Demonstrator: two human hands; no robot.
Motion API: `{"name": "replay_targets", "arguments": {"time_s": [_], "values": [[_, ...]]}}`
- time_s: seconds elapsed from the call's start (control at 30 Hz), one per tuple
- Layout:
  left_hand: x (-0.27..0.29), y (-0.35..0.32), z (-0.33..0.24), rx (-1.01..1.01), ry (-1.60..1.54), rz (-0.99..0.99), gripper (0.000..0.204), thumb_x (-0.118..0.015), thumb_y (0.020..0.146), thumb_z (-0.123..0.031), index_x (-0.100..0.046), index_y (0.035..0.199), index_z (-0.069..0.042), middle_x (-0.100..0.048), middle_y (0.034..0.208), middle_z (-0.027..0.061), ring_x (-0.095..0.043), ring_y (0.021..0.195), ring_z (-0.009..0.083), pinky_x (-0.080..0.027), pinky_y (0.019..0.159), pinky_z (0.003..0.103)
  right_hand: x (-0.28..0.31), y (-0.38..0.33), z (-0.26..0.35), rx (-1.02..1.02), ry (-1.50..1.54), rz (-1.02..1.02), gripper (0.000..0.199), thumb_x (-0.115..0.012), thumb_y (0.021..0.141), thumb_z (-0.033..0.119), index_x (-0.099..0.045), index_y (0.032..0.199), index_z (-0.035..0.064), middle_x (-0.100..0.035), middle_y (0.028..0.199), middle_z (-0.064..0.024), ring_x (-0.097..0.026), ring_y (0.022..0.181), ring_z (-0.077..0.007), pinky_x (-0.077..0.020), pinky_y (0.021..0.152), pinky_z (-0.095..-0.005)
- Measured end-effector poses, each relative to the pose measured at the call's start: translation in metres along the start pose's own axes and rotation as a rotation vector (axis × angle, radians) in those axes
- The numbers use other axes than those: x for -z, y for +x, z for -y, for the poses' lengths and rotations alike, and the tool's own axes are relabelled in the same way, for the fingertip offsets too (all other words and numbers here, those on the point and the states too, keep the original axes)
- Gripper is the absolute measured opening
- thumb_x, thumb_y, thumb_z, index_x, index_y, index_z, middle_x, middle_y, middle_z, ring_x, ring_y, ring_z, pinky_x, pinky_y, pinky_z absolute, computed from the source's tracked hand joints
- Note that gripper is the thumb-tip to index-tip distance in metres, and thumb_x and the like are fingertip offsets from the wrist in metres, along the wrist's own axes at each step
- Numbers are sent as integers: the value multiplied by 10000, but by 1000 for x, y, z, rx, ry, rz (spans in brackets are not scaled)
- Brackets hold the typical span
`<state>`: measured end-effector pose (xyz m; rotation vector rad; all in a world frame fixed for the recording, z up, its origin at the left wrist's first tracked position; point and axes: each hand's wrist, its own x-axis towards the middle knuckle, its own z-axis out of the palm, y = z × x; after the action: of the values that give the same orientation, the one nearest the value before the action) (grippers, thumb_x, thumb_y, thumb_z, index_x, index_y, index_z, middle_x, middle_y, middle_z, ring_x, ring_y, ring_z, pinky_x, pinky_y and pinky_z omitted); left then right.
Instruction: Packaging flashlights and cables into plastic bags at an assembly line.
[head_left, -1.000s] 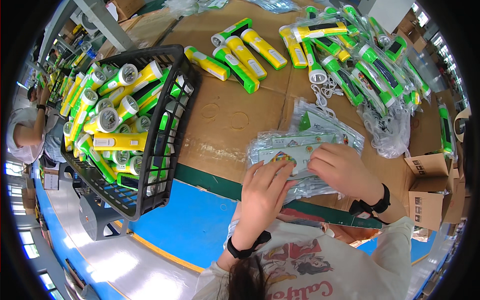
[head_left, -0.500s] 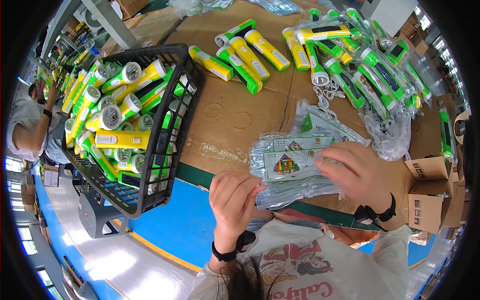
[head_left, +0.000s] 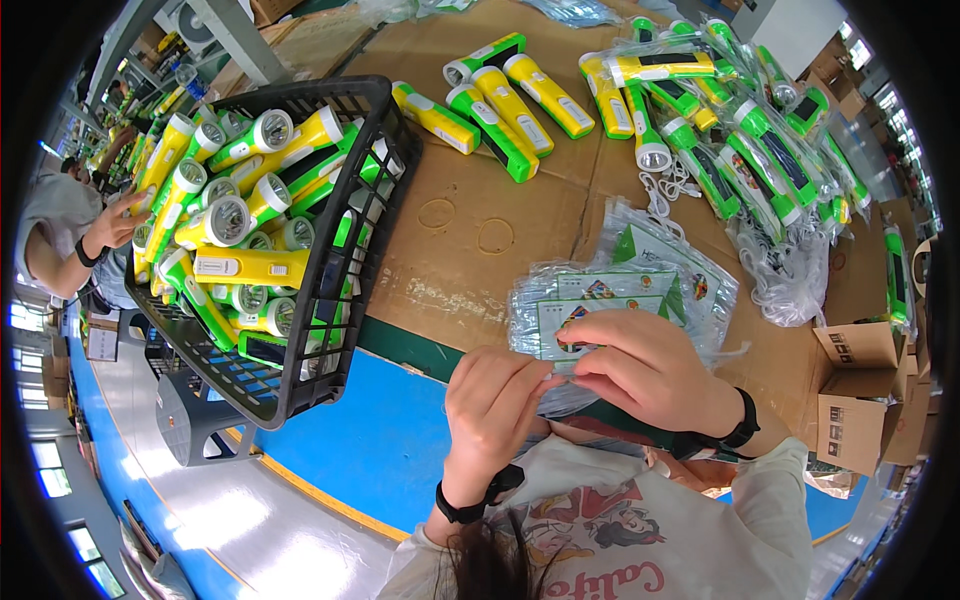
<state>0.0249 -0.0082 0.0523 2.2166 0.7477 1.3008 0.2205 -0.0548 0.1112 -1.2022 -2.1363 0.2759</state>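
Observation:
A pile of clear plastic bags (head_left: 528,290) with printed cards inside lies at the table's near edge. My left hand (head_left: 490,405) is closed in a pinch at the near left corner of the top bag (head_left: 551,318). Curled over that same bag's near edge, my right hand (head_left: 645,370) has thumb and fingers drawn together close to the left fingertips. Its fingers cover much of the card's picture. The exact grip at the bag's edge is partly hidden.
Left stands a black basket (head_left: 345,290) full of green and yellow flashlights (head_left: 250,267). Loose flashlights (head_left: 500,123) lie at the back; bagged ones (head_left: 775,150) and white cables (head_left: 785,275) heap at the right. Rubber bands (head_left: 495,237), an open carton (head_left: 855,400) and another person's hand (head_left: 115,222) also show.
My right hand has moved left and down from above the cards to the bag's edge beside my left hand. The other person's hand now reaches the basket's flashlights. The view has shifted slightly.

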Motion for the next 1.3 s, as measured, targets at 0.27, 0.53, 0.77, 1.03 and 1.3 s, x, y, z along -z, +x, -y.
{"name": "replay_targets", "arguments": {"time_s": [0.27,0.53,0.77,1.03,1.3], "values": [[6,-2,-3,156,-186,64,209,-770,714,39,-711,906,-18,-643,799,88,-607,717,254,-469,630,331,3,-9,-11,-31,-128,86,208,-758,729,96,-616,871,41,-635,1137,-81,-629,1050,-266,-492,841,-382],[31,-8,0,454,-798,46,88,-680,837,16,-595,848,-4,-597,869,93,-588,784,208,-469,700,335,37,9,-21,41,-125,379,249,-778,766,172,-617,914,54,-619,1167,-83,-571,1163,-287,-469,931,-443],[74,-49,24,640,-1636,-169,268,-758,807,-167,-543,723,-31,-479,711,49,-366,596,118,-334,557,295,36,41,-54,260,1127,1005,411,-730,914,293,-616,1213,34,-508,1371,-196,-402,1378,-353,-352,1110,-449],[94,-31,3,400,-625,-2,266,-807,661,-62,-775,924,-41,-428,724,5,-410,663,144,-272,556,284,-11,142,-173,-430,195,25,384,-645,961,268,-532,1208,-4,-651,1131,-106,-671,971,-238,-536,819,-356],[93,-20,-18,325,-194,196,338,-776,656,44,-778,965,-92,-449,783,58,-481,690,200,-385,570,307,-63,155,-170,-614,-414,222,658,-685,894,305,-405,1406,0,-661,1103,-227,-685,898,-384,-545,798,-451]]}}
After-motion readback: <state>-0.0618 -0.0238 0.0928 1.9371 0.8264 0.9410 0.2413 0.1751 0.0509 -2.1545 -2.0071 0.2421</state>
